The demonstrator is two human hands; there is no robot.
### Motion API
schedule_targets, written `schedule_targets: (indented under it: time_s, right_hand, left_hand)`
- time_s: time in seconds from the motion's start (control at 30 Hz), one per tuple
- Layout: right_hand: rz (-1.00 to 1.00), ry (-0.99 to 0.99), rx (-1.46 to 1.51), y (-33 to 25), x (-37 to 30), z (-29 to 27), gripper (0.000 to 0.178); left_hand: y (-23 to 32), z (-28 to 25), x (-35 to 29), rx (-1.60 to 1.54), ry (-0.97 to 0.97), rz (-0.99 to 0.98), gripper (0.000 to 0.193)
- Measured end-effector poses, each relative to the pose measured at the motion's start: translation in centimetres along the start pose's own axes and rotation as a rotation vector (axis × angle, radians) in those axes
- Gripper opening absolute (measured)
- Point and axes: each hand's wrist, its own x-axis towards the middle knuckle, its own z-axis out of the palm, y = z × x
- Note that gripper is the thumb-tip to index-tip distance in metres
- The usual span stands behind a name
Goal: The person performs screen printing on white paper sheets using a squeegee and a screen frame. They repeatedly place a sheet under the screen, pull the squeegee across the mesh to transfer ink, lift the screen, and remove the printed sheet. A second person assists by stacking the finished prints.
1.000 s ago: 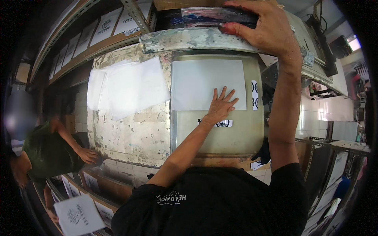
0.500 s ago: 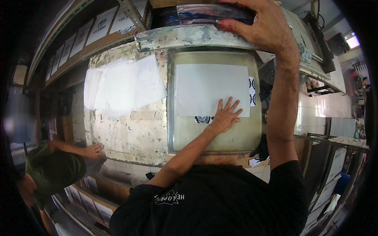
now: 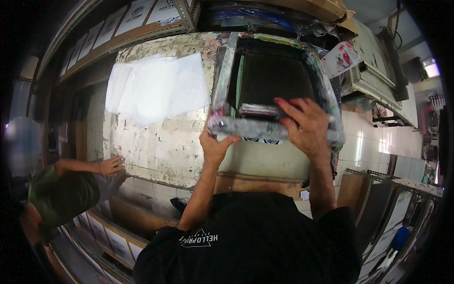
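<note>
"Moved since the earlier frame: framed screen, now covering much of the pale board; left hand, now holding its near-left corner. What is the right hand doing?"

"From my remote post I am seeing its fingers straddling the bar inside the screen's near edge; blur is hiding any grip, so I am not telling whether they are closing on it."

"And the left fingers?"

"Grasping that corner, probably steadying the screen and sparing the right hand for the bar. Paper sheets: lying left on the desk, likely keeping clear of the screen yet within reach."
</note>
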Motion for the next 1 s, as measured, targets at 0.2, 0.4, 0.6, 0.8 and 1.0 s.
schedule_targets:
  time_s: [0.2, 0.4, 0.6, 0.8, 1.0]
  right_hand:
    - [0.159, -0.264, 0.097, 2.6, -5.7, 9.2, 0.061]
    - [0.277, -0.465, -0.110, 4.4, -7.3, 14.5, 0.082]
    - [0.222, -0.155, -0.160, 15.0, 1.7, 17.8, 0.081]
    - [0.111, -0.079, -0.100, 23.3, 10.4, 18.7, 0.067]
    - [-0.023, -0.104, -0.159, 22.9, 11.9, 17.9, 0.051]
  left_hand:
    - [-8.0, -3.0, -3.0, 0.598, 0.016, 0.266, 0.103]
    - [-9.4, -3.9, -3.6, 0.843, 0.041, 0.407, 0.092]
    - [-8.1, -3.7, -3.6, 0.856, 0.015, 0.370, 0.091]
    - [-8.2, -3.8, -3.8, 0.832, 0.005, 0.357, 0.099]
    - [-7.9, -3.8, -3.8, 0.847, 0.031, 0.385, 0.093]
